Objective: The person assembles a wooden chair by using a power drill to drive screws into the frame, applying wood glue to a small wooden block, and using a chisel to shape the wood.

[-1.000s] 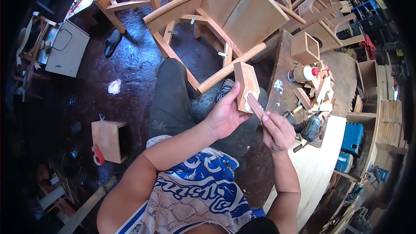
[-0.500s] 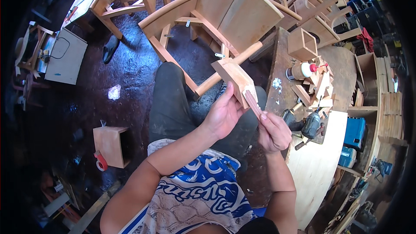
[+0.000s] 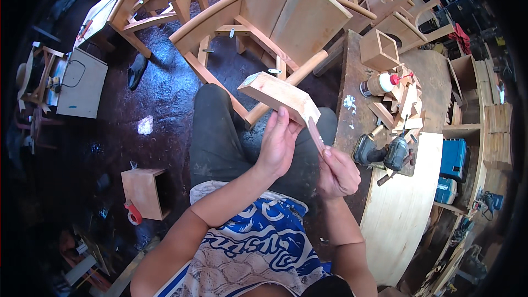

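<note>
Left fingers (image 3: 283,124) gripping one wooden block (image 3: 278,96); right fingers (image 3: 329,157) pinching one thin strip (image 3: 315,135)

blue-white sleeveless shirt (image 3: 258,242), dark trousers (image 3: 214,132)

A dark, stained floor (image 3: 165,93) filled the workshop. Unfinished wooden chair frames (image 3: 264,16) stood at twelve o'clock. A cluttered workbench (image 3: 352,77) with offcuts ran along three o'clock, above a pale curved board (image 3: 401,214). A small wooden box (image 3: 144,192) sat at eight o'clock.
</note>
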`<state>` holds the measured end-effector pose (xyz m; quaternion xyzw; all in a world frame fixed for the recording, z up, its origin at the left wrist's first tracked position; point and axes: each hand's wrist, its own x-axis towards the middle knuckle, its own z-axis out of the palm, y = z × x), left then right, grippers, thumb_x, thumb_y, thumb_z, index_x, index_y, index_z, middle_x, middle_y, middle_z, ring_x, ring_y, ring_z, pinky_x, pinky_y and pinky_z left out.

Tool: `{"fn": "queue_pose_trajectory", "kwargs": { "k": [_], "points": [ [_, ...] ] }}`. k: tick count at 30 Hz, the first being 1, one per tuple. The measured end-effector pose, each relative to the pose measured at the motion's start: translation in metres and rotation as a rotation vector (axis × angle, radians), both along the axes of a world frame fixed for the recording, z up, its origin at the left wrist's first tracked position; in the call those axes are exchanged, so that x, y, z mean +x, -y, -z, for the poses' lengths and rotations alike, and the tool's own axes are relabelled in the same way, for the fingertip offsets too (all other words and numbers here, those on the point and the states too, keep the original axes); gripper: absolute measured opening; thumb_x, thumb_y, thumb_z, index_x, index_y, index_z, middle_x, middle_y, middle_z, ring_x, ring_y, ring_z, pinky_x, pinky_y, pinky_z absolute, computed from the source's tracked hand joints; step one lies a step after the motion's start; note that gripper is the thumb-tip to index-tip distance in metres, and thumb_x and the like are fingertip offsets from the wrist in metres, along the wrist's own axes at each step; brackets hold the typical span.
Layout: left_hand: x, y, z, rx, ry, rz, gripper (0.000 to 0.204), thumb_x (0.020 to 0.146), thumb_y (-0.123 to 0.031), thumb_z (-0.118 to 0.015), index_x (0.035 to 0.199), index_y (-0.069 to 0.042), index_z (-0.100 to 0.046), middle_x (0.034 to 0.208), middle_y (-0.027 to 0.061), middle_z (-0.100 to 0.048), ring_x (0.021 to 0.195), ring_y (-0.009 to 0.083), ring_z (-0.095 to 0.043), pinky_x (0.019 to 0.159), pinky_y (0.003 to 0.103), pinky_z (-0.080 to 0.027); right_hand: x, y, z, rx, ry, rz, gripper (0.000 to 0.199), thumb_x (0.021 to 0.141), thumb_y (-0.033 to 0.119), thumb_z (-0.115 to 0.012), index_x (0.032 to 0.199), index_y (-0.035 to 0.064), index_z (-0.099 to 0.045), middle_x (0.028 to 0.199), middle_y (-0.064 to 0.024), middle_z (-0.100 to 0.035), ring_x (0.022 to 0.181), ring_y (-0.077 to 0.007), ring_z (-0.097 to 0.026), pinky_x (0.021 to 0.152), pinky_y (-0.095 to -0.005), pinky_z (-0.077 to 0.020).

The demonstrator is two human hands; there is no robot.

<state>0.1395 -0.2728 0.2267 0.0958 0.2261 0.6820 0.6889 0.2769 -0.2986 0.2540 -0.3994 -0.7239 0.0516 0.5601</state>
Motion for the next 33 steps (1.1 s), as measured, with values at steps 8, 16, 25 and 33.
{"fn": "queue_pose_trajectory", "kwargs": {
  "k": [8,16,25,33],
  "points": [
    [-0.011,0.0,0.0,-0.019,0.168,0.163,0.052,0.111,-0.042,-0.038,0.15,-0.008,-0.041,0.147,0.0108,-0.053,0.134,0.0222,-0.051,0.115,0.041,-0.038,0.019,-0.018,-0.003,0.142,0.184,-0.034,0.024,0.071,-0.008,-0.083,0.093,-0.0008,-0.076,0.085,-0.0162,-0.073,0.072,-0.0267,-0.073,0.063,-0.0311,-0.0589],
    [-0.011,0.0,0.005,-0.039,0.131,0.155,0.049,0.111,-0.039,-0.038,0.15,-0.009,-0.041,0.147,0.0124,-0.052,0.137,0.023,-0.049,0.117,0.041,-0.037,0.031,-0.033,-0.008,0.192,0.23,-0.012,0.022,0.074,-0.007,-0.082,0.094,-0.0021,-0.075,0.084,-0.0174,-0.073,0.073,-0.0286,-0.073,0.066,-0.0337,-0.0591],
    [-0.026,-0.007,0.023,0.018,0.056,0.082,0.051,0.11,-0.037,-0.041,0.151,-0.005,-0.039,0.149,0.0163,-0.051,0.137,0.0236,-0.05,0.117,0.041,-0.037,0.027,-0.001,0.001,0.032,0.12,-0.102,0.021,0.071,-0.007,-0.082,0.091,-0.0016,-0.075,0.082,-0.0158,-0.073,0.071,-0.0257,-0.073,0.063,-0.0312,-0.0588],
    [-0.023,0.004,0.042,0.229,-0.455,0.14,0.047,0.107,-0.031,-0.056,0.141,0.0,-0.049,0.125,0.0071,-0.063,0.119,0.013,-0.057,0.105,0.031,-0.042,0.029,-0.019,-0.015,0.038,0.078,-0.002,0.02,0.074,-0.008,-0.082,0.092,-0.0025,-0.075,0.082,-0.0177,-0.073,0.071,-0.027,-0.073,0.065,-0.0325,-0.0585]
  ]
}}
